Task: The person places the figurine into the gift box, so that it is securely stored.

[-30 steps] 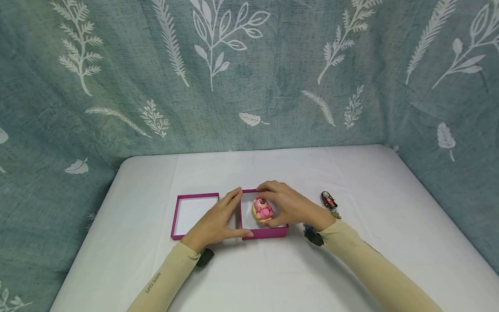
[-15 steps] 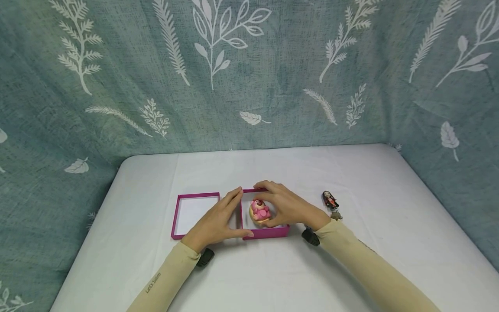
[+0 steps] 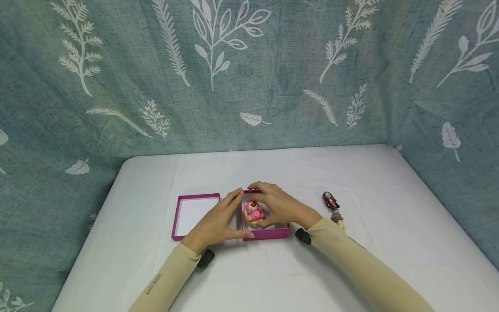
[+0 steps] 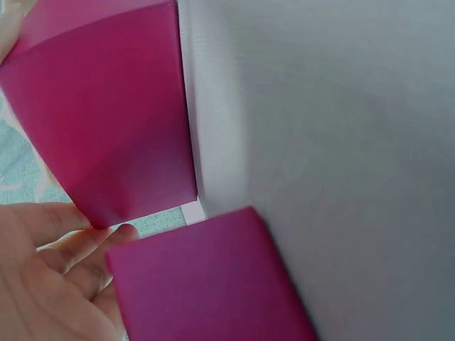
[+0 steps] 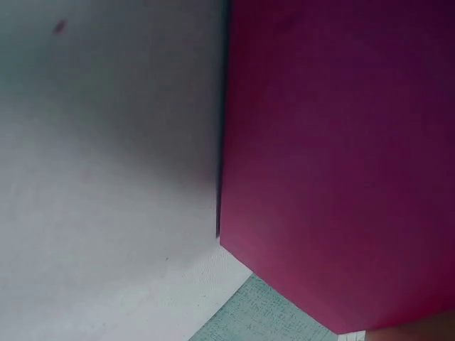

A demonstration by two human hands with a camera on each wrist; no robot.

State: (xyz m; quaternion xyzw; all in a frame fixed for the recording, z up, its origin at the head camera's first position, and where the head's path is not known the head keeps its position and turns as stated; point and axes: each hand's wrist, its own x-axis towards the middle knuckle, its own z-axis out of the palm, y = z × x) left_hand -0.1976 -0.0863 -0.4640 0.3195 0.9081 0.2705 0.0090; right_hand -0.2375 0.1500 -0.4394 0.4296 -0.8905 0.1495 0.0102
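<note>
A pink bear figurine [image 3: 254,214] with a yellow base lies inside the open magenta box [image 3: 269,234], near its left wall. My right hand [image 3: 281,207] reaches in over the right side and grips the figurine between thumb and fingers. At the box's left side, my left hand [image 3: 213,223] holds it, thumb along the front corner and fingertips at the back corner. The left wrist view shows fingers against the magenta wall [image 4: 106,121]. In the right wrist view the box's wall [image 5: 327,163] fills the right half; the figurine is hidden there.
A shallow magenta-rimmed lid [image 3: 195,196] with a white inside lies left of the box. To the right are a small dark-haired doll [image 3: 330,201] and a grey-brown and yellow figure [image 3: 337,218] partly behind the sleeve. A patterned green curtain [image 3: 249,78] stands behind the white table [image 3: 249,277].
My right hand has shifted left with the bear figurine, from the box's middle toward its left wall. More of the figures on the right now shows. My left hand stays in place.
</note>
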